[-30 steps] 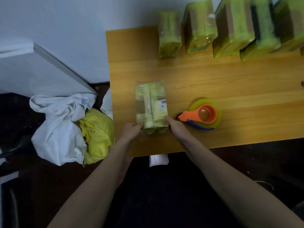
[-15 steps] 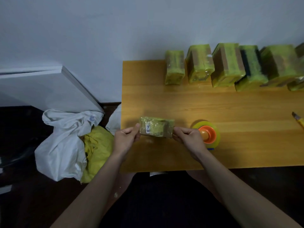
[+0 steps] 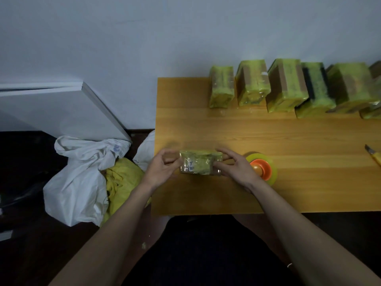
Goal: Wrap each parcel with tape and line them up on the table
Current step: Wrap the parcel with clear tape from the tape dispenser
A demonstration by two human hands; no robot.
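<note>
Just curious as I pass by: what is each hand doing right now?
Left hand: fingers curled, gripping the left end of the small wrapped parcel.
Right hand: gripping the parcel's right end.

A small parcel [image 3: 200, 164], wrapped in glossy yellow-green tape with a white printed label showing on its near face, is held on edge above the near left part of the wooden table [image 3: 288, 133]. Further taped parcels [image 3: 284, 85] are lined up along the far edge, against the wall.
</note>
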